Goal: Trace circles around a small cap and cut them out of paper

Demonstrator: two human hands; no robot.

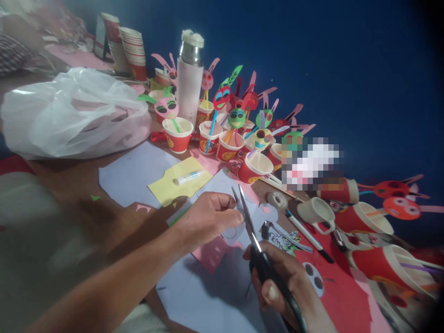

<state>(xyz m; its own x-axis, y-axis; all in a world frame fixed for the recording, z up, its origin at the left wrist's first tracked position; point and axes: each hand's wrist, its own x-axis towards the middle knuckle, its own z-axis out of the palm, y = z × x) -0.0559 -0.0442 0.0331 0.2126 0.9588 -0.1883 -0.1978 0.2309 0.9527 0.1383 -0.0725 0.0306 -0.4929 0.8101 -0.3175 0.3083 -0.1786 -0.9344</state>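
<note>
My left hand (211,215) pinches a small piece of pale paper (233,233) with a drawn curved line on it. In my right hand (284,282) are black-handled scissors (255,240), the fingers wrapped round the handles. The blades are slightly apart at the tips and lie close against the pale paper, beside my left fingertips. Whether the blades are cutting into the paper, I cannot tell. Under both hands lie sheets of pale blue paper (201,296) and a pink piece (211,253). A glue stick (189,177) rests on yellow paper (163,187) beyond my left hand.
Several red paper cups (178,138) with paper faces on straws stand along the blue wall, around a white flask (189,83). A white plastic bag (76,113) sits at the left. At the right are a white mug (314,212), a marker (310,238) and red paper (342,286).
</note>
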